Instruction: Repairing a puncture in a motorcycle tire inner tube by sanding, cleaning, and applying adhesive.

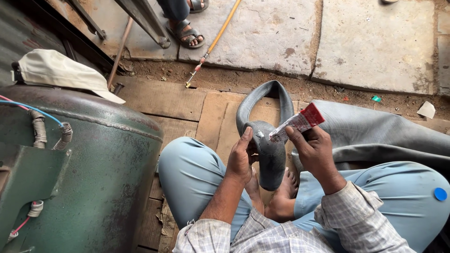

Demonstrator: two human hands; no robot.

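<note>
Tube (269, 140), grey rubber, folded into a loop and draped over the lap, its bend standing above wooden planks (164, 100) near the middle of the floor.

Far left: green metal tank (93, 168), rounded, scuffed and dusty, wrapped wires and a blue lead at its top; cream cap (61, 70) resting on its upper edge. Beyond it, near the top edge, a sandalled foot (185, 33) of another person on stone slabs (267, 28), a thin orange rod (213, 44) lying slantwise beside it.

Centre: left hand (241, 157) closed round the folded rubber from the left, thumb across the front, steadying the bend. Small pale, shiny patch (259, 134) visible on the dull matte rubber just by the thumb. Right hand (314, 152) gripping a small squeeze tube of glue (297, 122), white with a red end, crinkled and part-flattened, its nozzle aimed at that patch and nearly touching.

Risks, judged from this pose: too hard a squeeze likely to flood the spot and run down the curved rubber onto fingers or trousers; slack grip on the fold likely to let the springy rubber unroll and smear the wet place; grit from the dusty floor easily picked up if the loop drops.

Right: more grey rubber (375, 133) spread wide and limp over the knee, light blue trousers (197, 173) smooth, checked sleeves (356, 220) rumpled. A blue round cap (440, 194) on the right thigh; paper scraps (426, 110) on the dirt near the right edge.
</note>
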